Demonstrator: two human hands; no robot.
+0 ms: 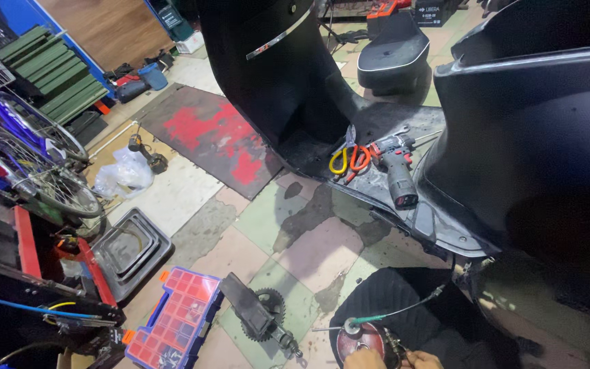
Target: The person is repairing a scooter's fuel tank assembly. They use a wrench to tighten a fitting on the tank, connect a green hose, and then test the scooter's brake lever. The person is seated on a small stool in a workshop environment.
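Observation:
Only the tops of my hands show at the bottom edge. My left hand [364, 359] rests against a red round hub [367, 336] set in a black tyre [394, 297]. My right hand [423, 360] is just to the right, beside a thin metal piece; its fingers are cut off by the frame. A green-sheathed cable [404, 311] runs from the hub up toward the black scooter body [534, 137]. On the scooter's footboard [438, 219] lie a red and black cordless drill [397, 171] and scissors [349, 160] with yellow and orange handles.
A blue organiser box [175, 318] with red compartments and a black part with a sprocket [262, 314] lie on the tiled floor to the left. Beyond are stacked black trays [128, 249], a bicycle wheel [49, 174], a plastic bag [124, 174], a red mat [220, 133] and a detached seat [394, 51].

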